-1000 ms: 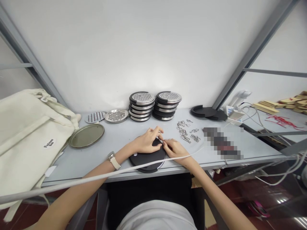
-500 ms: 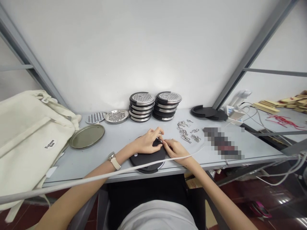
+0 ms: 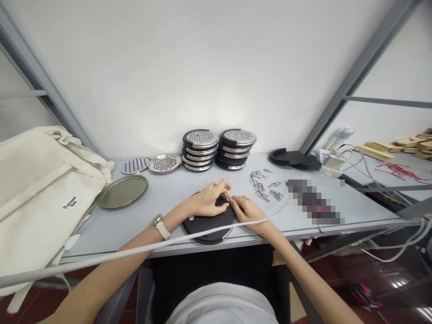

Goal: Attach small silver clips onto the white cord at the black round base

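Observation:
A round black plate (image 3: pixel 209 227) with a thin shiny rim lies flat near the table's front edge. My left hand (image 3: pixel 212 198) reaches over its far part, thumb and fingers closed in a pinch. From the right, my right hand (image 3: pixel 246 208) meets it at the plate's edge, its fingers pressed together. Between the fingertips a small metal piece shows; the fingers cover most of it. Several loose small metal clasps (image 3: pixel 259 185) lie on the table just beyond my right hand.
Behind are two stacks of round graters in black holders, a left stack (image 3: pixel 200 150) and a right stack (image 3: pixel 236 148). Loose grater discs (image 3: pixel 164 164), a greenish round tray (image 3: pixel 123 192) and a cream bag (image 3: pixel 50 193) are left. Black holders (image 3: pixel 290 157) sit right. A white cable (image 3: pixel 111 256) crosses in front.
Both hands stay at the same spot on the black plate, with only slight finger movement. The view has shifted very slightly.

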`<state>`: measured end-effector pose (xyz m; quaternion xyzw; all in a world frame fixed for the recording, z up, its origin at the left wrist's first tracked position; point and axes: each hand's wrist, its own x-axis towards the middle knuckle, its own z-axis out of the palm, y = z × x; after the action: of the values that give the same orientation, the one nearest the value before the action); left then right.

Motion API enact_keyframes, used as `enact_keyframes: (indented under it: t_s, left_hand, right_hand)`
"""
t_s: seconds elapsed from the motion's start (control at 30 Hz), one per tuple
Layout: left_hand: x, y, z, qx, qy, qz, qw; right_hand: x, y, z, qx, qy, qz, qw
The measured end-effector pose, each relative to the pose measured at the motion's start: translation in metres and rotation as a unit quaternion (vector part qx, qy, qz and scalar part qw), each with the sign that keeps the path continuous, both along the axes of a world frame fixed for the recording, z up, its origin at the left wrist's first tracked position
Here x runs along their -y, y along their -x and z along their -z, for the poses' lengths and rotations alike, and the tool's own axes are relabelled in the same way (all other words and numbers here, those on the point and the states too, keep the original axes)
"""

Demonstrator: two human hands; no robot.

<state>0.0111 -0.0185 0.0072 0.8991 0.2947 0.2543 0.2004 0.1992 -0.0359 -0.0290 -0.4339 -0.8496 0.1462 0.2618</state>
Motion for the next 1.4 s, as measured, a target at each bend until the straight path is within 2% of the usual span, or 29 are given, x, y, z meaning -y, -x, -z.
enact_keyframes:
  t_s: [0.23, 0.77, 1.07, 1.4]
  left_hand:
    - [-0.0007, 0.0003, 0.0006, 0.005, -0.003, -0.004, 1.0]
    - [-0.0033, -0.0011, 0.0054, -0.003, -0.014, -0.001, 1.0]
    - [-0.0007, -0.001, -0.0021, -0.019, -0.045, 0.007, 0.999]
    - [-0.0038, -0.0008, 0.0029, 0.01, 0.012, 0.018, 1.0]
  right_hand:
    - [-0.0007, -0.0004, -0.0008, -0.044, 0.028, 0.011, 0.999]
    - [-0.0024, -0.0019, 0.0016, -0.081, 0.022, 0.042, 0.996]
    - [-0.0013, 0.0013, -0.0026, -0.022, 0.016, -0.006, 1.0]
    - [0.0002, 0.0006, -0.0053, -0.037, 0.026, 0.001, 0.999]
